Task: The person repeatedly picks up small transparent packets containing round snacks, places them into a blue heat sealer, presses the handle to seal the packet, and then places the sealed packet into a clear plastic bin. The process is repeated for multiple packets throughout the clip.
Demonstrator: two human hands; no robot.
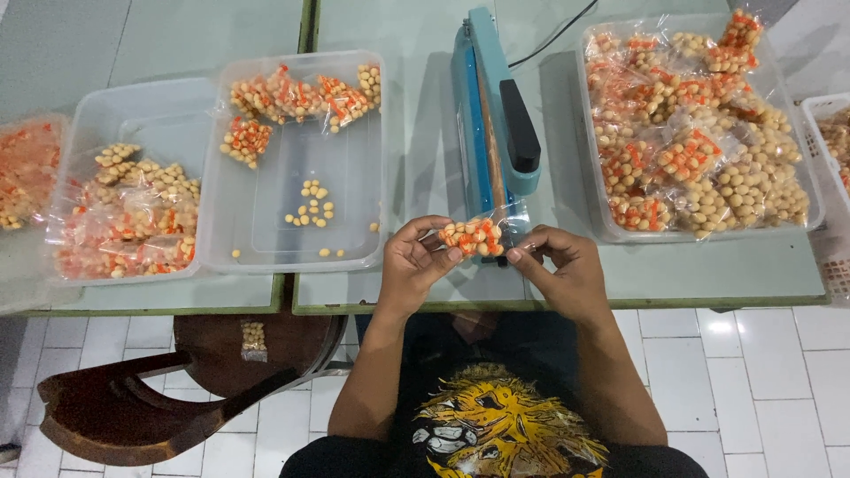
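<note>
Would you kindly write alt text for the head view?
Both hands, left hand and right hand, hold a small clear bag of orange and cream sweets before a blue heat sealer, between clear tubs of more bags.

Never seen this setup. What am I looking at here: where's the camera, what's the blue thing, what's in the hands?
There is one picture, taken by a camera worn on the person's head, looking down at their own two bare hands and a green table. No robot is involved.

The left hand and the right hand hold a small clear bag of orange and cream pellets between them, just in front of the blue machine. It looks like a tabletop heat sealer with a black handle, though that is a judgement.

On the right, a clear tub is piled with similar bags. Left of the machine, another tub has a few bags and loose pellets; a further tub holds more bags. A wooden chair stands below the table.
</note>
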